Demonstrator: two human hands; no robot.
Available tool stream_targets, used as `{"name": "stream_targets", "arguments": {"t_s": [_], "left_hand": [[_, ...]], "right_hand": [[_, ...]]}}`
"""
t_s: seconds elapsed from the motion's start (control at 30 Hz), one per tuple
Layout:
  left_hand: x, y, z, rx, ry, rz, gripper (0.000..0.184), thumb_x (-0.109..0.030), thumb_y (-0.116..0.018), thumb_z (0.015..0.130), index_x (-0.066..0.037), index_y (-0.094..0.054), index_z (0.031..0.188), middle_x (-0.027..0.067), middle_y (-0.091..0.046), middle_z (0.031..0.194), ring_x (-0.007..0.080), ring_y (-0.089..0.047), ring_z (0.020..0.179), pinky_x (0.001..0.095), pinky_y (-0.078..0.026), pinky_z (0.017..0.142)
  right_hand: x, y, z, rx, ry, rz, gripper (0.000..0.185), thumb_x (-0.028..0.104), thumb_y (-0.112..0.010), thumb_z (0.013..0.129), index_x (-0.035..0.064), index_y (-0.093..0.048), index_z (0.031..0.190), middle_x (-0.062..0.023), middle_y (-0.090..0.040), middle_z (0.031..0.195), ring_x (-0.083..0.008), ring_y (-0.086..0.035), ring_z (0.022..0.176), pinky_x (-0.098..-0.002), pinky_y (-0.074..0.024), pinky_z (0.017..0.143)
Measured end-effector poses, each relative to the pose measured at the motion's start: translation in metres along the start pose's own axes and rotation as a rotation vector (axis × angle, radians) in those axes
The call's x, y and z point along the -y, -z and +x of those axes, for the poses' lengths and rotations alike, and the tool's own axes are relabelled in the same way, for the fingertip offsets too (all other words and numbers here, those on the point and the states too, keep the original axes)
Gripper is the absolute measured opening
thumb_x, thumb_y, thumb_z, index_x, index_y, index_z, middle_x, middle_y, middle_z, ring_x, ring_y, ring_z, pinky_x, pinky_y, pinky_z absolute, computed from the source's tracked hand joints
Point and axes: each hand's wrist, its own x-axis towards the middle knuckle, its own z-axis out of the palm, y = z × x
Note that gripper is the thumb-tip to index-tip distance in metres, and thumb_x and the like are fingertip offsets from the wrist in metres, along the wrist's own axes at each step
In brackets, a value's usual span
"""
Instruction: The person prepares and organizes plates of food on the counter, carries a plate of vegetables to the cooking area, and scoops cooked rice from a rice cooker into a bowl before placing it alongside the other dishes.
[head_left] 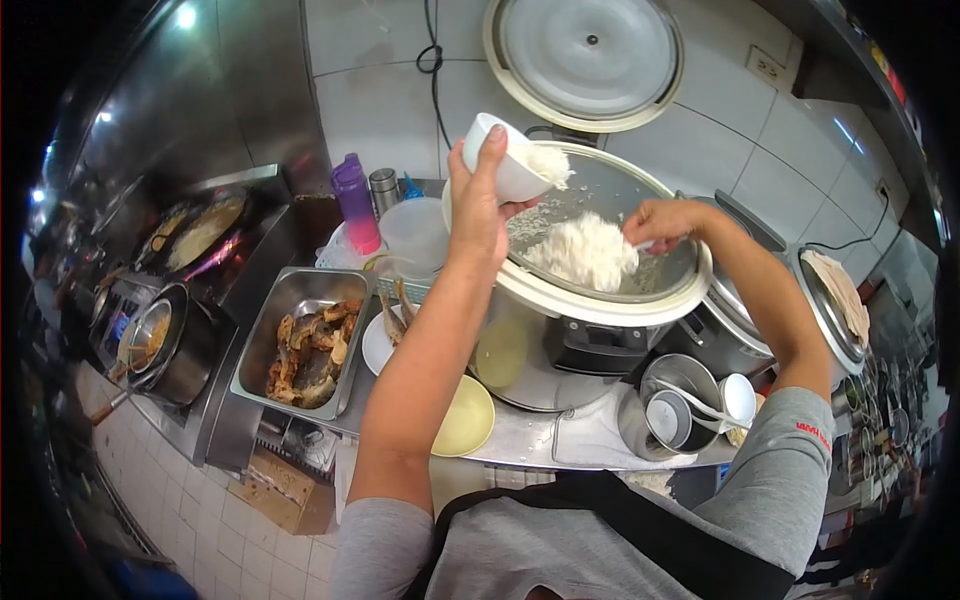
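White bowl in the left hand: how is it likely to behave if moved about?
The white bowl looks stiff: its wall shows no bending in the left hand. It is probably fairly light, since one hand holds it up. Tipped further, it may spill, as rice mounds at its tilted rim.

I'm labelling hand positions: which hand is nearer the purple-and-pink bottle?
Left. The left hand is right of the bottle in view; the right hand is farther right, over the round cream-rimmed cooker.
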Motion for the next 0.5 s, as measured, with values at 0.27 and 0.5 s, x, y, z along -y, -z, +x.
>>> {"name": "stream_targets", "arguments": {"t_s": [0.27,0.5], "left_hand": [[-0.001,-0.007,-0.002,-0.003,0.118,0.139,0.081,-0.050,-0.066,0.078,-0.008,-0.024,0.133,0.0172,-0.043,0.118,0.0300,-0.056,0.097,0.0411,-0.053,0.067],[0.003,-0.008,0.004,0.003,0.189,0.250,0.074,-0.050,-0.064,0.080,-0.009,-0.028,0.130,0.0168,-0.046,0.118,0.0294,-0.057,0.098,0.0436,-0.054,0.071]], "right_hand": [[0.033,0.035,-0.031,-0.467,0.114,0.001,0.024,0.028,-0.055,0.090,0.0066,-0.064,0.095,0.0038,-0.047,0.058,-0.0040,-0.039,0.047,-0.0220,-0.0299,0.040],[0.061,-0.066,-0.012,-0.867,0.340,-0.786,0.050,0.004,-0.049,0.082,0.0034,-0.042,0.132,-0.0221,-0.063,0.093,-0.0319,-0.063,0.075,-0.0377,-0.0521,0.068]]}}
